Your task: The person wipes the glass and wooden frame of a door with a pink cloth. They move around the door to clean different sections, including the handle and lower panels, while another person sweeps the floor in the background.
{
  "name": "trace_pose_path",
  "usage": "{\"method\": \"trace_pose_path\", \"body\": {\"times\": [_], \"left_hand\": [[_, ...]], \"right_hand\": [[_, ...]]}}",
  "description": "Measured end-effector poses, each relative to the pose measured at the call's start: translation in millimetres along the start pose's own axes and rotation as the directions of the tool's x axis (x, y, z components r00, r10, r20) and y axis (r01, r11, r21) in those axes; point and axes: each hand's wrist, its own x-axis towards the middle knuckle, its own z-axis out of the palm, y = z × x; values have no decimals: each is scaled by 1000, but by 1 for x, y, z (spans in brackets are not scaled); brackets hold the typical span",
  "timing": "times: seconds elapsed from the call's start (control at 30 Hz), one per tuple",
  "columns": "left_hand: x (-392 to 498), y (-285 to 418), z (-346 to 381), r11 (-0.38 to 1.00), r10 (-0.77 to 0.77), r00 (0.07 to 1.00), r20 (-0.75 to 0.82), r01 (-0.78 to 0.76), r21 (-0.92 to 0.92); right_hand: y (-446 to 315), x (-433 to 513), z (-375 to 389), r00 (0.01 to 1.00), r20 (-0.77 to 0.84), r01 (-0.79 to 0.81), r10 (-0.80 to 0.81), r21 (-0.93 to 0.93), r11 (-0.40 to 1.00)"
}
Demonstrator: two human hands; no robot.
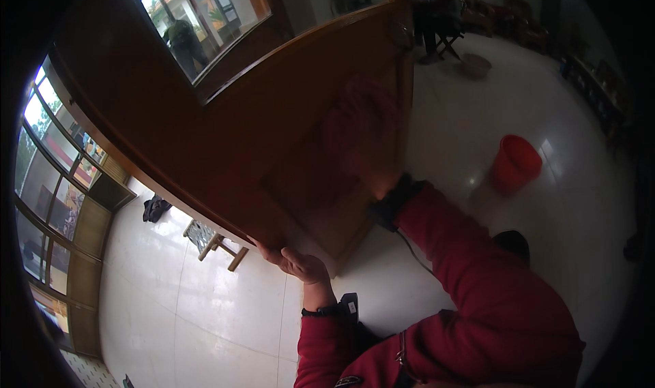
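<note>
A brown wooden door [225, 147] with a glass pane [204, 25] in its upper part stands in front of me. My left hand [299, 266] grips the door's edge low down, its thumb on the near side. Against the lower part of the door, my right hand [376, 165] presses a pink cloth [361, 112]. The fingers of that hand are dim and blurred, partly lost in the cloth. Both my sleeves are red, and a dark band circles each wrist.
A red plastic bucket [517, 165] stands on the tiled floor [230, 326] to the right. Beyond it are a pink basin [476, 66] and a seated person [435, 20]. At left are a low woven stool [210, 239], a dark cloth item [155, 208] and framed windows [56, 173].
</note>
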Motion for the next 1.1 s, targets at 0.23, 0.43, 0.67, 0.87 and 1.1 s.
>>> {"method": "trace_pose_path", "body": {"times": [0.23, 0.43, 0.67, 0.87, 1.1], "left_hand": [[-2, 3, 5, 999, -36, 997, -68, 36, 5], [-3, -3, -4, 999, -42, 999, 0, 42, 13], [-2, -5, 1, 999, 12, 999, -44, -11, 40], [2, 5, -7, 994, -29, 999, 25, 31, -107], [5, 19, -9, 998, -48, 998, 31, 49, -32]], "right_hand": [[-17, -18, 19, 770, 499, 539, -398, -173, 825], [54, 44, -19, 927, 199, 362, -318, -246, 899], [-55, 14, 27, 851, 265, 483, -454, -54, 874], [-34, 40, 5, 795, 310, 563, -522, -56, 824], [-20, 19, -4, 882, 304, 429, -361, -197, 882]]}}
